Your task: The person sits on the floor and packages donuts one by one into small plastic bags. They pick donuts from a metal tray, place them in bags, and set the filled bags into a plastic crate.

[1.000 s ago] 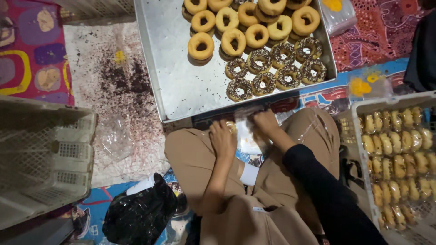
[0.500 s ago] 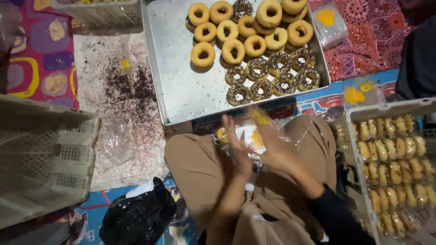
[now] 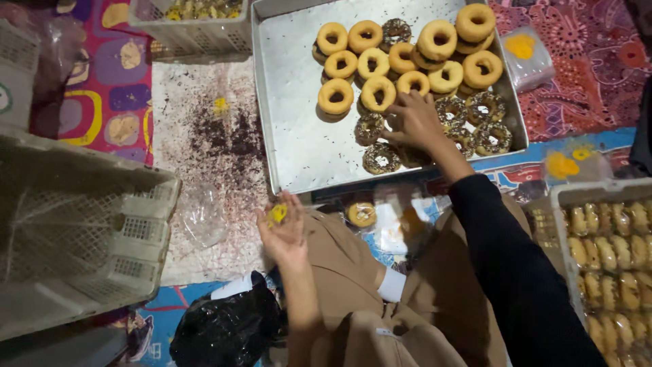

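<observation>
A grey crate (image 3: 81,231) sits beside a black bag (image 3: 224,329).

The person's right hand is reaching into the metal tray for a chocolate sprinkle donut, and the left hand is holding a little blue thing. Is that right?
Not quite. The head view shows the left hand holding a little yellow thing, not blue. The rest holds: the right hand is on the chocolate sprinkle donuts in the metal tray.
</observation>
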